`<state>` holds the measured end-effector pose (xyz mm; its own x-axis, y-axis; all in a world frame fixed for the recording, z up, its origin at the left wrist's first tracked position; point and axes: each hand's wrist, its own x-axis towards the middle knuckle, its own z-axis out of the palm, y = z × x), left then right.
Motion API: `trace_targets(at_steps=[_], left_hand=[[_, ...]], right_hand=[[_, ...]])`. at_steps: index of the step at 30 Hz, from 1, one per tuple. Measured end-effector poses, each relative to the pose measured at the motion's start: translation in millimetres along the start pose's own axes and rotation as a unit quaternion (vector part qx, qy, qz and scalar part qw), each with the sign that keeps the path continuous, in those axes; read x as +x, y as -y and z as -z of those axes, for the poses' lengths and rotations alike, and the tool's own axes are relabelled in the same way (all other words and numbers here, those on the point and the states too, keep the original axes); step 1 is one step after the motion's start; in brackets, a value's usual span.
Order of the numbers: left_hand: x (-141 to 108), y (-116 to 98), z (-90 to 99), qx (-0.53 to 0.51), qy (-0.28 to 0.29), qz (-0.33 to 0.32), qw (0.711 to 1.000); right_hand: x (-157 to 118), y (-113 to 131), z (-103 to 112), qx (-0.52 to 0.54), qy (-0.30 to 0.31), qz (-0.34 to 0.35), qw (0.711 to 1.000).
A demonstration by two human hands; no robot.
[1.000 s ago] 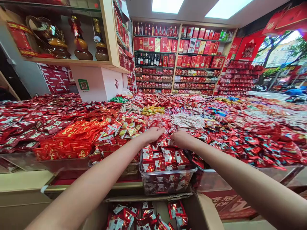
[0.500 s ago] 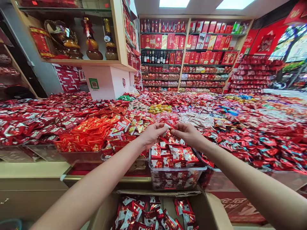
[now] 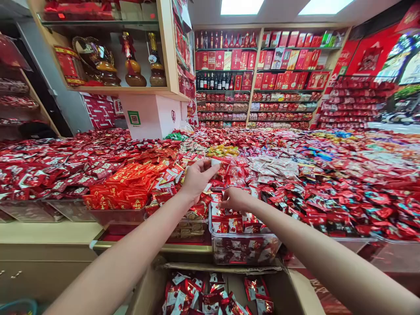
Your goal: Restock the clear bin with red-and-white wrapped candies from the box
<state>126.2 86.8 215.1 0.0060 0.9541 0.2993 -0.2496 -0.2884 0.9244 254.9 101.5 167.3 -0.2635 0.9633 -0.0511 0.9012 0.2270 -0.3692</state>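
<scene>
1. Candy packet [image 3: 219, 162]: red-and-white, lifted above the clear bin [image 3: 244, 249] at the counter's front edge.
2. Left hand [image 3: 196, 178] pinches that packet by its end.
3. Right hand [image 3: 235, 200], fingers curled, rests on the bin's packets.
4. Risk: end-only pinch looks weak; the packet could slip into the neighbouring orange-red pile [image 3: 126, 189].

Single head view, worn at eye height, facing forward and slightly down across candy counter [image 3: 49, 232]. Both forearms enter from near bottom edge; left hand [image 3: 197, 177] and right hand [image 3: 234, 199] near centre. Clear bin [image 3: 243, 249] close below; open carton [image 3: 295, 288] nearest, bottom edge. Shelves [image 3: 252, 70] far, centre. Wide lens, edges bent. No second view.
</scene>
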Motion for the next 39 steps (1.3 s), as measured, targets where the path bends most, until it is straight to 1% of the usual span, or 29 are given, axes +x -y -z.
trace_targets(at_steps=[3, 6, 9, 13, 17, 21, 26, 29, 32, 34, 35, 37, 39], left_hand=[[-1, 1, 7.6, 0.002, 0.005, 0.0, 1.0], [-2, 3, 13.3, 0.02, 0.01, 0.003, 1.0], [-2, 6, 15.1, 0.031, 0.012, 0.006, 0.999], [-1, 9, 15.4, 0.022, 0.01, 0.012, 1.0], [-2, 11, 18.4, 0.03, 0.014, 0.017, 0.999], [-3, 11, 20.5, 0.041, 0.017, 0.025, 0.999], [-1, 12, 18.1, 0.041, 0.018, 0.037, 0.998], [1, 11, 18.3, 0.042, 0.005, 0.028, 0.999], [2, 9, 20.4, 0.054, -0.007, 0.016, 0.998], [2, 10, 20.9, 0.079, 0.001, 0.023, 0.997], [2, 11, 20.2, 0.097, 0.013, 0.029, 0.995], [2, 16, 16.3, 0.137, 0.057, 0.037, 0.988], [2, 25, 8.3, 0.181, 0.111, 0.03, 0.977]], right_hand=[[5, 9, -5, -0.025, 0.001, -0.014, 1.0], [7, 11, -6, -0.027, 0.01, -0.031, 0.999], [9, 12, -7, -0.022, 0.02, -0.042, 0.999], [9, 14, -11, -0.011, 0.007, -0.047, 0.999], [5, 12, -13, 0.032, -0.011, -0.064, 0.997], [0, 6, -16, 0.105, -0.027, -0.082, 0.991], [2, 4, -18, 0.181, -0.026, -0.067, 0.981], [5, -1, -6, 0.206, -0.042, -0.048, 0.976], [3, -16, 20, 0.221, -0.064, -0.031, 0.973], [-2, -32, 40, 0.214, -0.078, -0.02, 0.974], [-5, -40, 49, 0.201, -0.086, -0.017, 0.976], [-13, -57, 63, 0.158, -0.099, -0.017, 0.982], [-21, -71, 70, 0.109, -0.082, -0.027, 0.99]])
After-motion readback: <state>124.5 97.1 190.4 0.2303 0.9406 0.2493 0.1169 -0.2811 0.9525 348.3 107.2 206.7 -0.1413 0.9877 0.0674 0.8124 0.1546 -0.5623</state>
